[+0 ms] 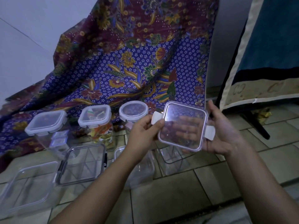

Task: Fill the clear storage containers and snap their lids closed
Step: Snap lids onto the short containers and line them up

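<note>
From the head camera, both hands held up a clear square plastic lid [182, 126] with white snap flaps. The left hand [142, 133] pinched the white flap on one corner of the lid. The right hand [226, 131] was spread open under the lid, and its fingers [186, 125] showed through the plastic. Just below the lid stood an open clear square container [172, 156] on the tiled floor [186, 191]. Behind the lid stood a round clear jar [133, 111] with its lid on. Farther left of the lid stood two closed square clear containers [94, 116], near a purple flowered cloth [129, 62].
</note>
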